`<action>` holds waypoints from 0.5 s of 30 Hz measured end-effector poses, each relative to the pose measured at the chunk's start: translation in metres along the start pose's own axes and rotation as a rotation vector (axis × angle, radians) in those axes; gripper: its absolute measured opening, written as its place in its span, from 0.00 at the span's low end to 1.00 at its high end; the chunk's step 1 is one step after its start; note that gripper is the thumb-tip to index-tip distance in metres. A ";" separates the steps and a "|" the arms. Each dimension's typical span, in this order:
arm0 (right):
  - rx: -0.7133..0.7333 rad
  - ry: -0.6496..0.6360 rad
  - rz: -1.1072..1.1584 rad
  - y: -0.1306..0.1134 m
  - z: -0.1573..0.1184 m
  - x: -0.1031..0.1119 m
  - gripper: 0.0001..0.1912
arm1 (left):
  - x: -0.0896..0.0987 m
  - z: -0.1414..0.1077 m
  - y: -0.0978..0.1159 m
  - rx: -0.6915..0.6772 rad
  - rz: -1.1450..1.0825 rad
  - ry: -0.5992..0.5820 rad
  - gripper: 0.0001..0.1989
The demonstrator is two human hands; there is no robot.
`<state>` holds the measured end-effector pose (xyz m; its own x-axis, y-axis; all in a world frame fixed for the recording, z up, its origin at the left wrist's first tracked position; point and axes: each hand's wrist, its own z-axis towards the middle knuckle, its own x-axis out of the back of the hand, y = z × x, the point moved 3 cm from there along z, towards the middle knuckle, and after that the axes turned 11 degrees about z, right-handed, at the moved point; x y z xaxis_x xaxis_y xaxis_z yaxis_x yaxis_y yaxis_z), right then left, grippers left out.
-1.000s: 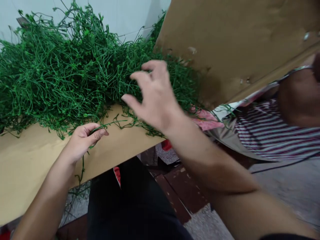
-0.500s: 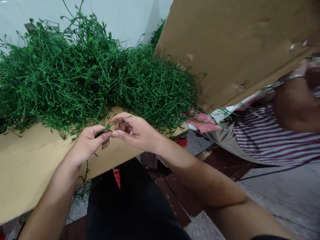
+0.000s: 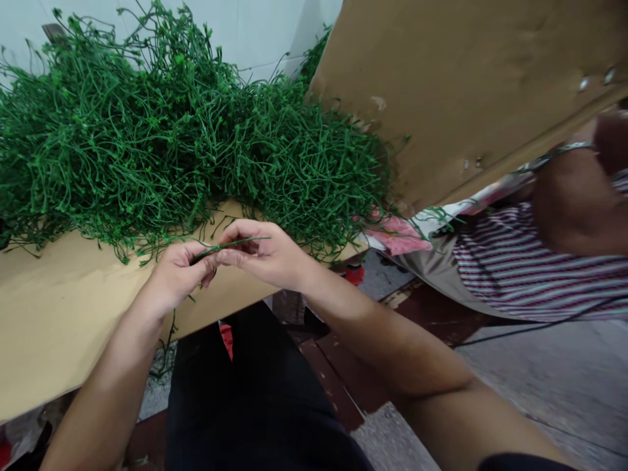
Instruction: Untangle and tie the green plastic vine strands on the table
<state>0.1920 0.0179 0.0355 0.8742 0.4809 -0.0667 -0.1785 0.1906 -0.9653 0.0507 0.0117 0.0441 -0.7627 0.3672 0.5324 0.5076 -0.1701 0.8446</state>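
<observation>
- Table (image 3: 69,314): tan top, runs under my work; its near edge sits just above my lap.
- Brown panel (image 3: 432,85): tilted, upper right, touching the right end of the green pile.
- Green pile (image 3: 161,150): tangled thin stems with small tips, heaped on the table against the pale wall (image 3: 275,33), just beyond both hands.
- Co-worker in a striped top (image 3: 544,268): off to my right, apart from my hands.
- My dark trousers (image 3: 245,392): below the table edge.
- Pink cloth (image 3: 397,235): past the pile's right end; can't tell what it is exactly.
- My right hand (image 3: 267,258): fingers curled, thumb and forefinger narrow, tips meeting the left hand's. Can't tell if it actually grips the stem.
- My left hand (image 3: 179,271): thumb and forefinger pinched together on the stem; this one has the firmer hold as I judge it.
- Loose strand (image 3: 171,327): hangs below my left hand over the table edge; can't tell whether it joins the stem.
- Green stem (image 3: 245,241): over the table, long axis roughly left-right, rising slightly rightward. Runs from the left fingertips across the right forefinger, thin end pointing right; both hands touching, neither nearer.
</observation>
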 end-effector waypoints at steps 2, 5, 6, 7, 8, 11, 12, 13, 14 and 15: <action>0.001 -0.018 -0.006 -0.001 0.002 0.001 0.16 | 0.001 -0.003 0.001 -0.032 -0.008 0.012 0.17; 0.014 -0.013 -0.091 -0.007 0.003 0.009 0.17 | 0.007 -0.014 0.001 -0.029 0.004 0.058 0.13; 0.037 0.013 -0.153 -0.012 0.003 0.015 0.16 | 0.010 -0.020 0.001 -0.024 0.020 0.083 0.14; 0.070 0.058 -0.231 -0.017 0.003 0.025 0.14 | 0.015 -0.028 0.001 -0.021 0.040 0.111 0.16; 0.110 0.121 -0.319 -0.024 0.004 0.037 0.13 | 0.020 -0.038 0.001 -0.026 0.057 0.122 0.17; 0.244 0.384 -0.584 -0.046 0.009 0.088 0.10 | 0.035 -0.076 -0.005 -0.047 0.158 0.094 0.17; 0.281 0.478 -0.658 -0.053 0.012 0.108 0.10 | 0.039 -0.091 -0.009 -0.067 0.210 0.056 0.17; 0.309 0.559 -0.721 -0.059 0.014 0.127 0.09 | 0.041 -0.107 -0.015 -0.079 0.273 -0.014 0.16; 0.332 0.628 -0.775 -0.064 0.017 0.145 0.08 | 0.044 -0.122 -0.024 -0.068 0.353 -0.042 0.15; 0.347 0.679 -0.822 -0.068 0.019 0.159 0.06 | 0.047 -0.137 -0.033 -0.074 0.461 -0.036 0.13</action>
<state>0.3345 0.0978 0.0950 0.8305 -0.4471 0.3323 0.5426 0.5144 -0.6640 -0.0572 -0.0907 0.0492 -0.4492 0.2688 0.8520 0.7596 -0.3872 0.5226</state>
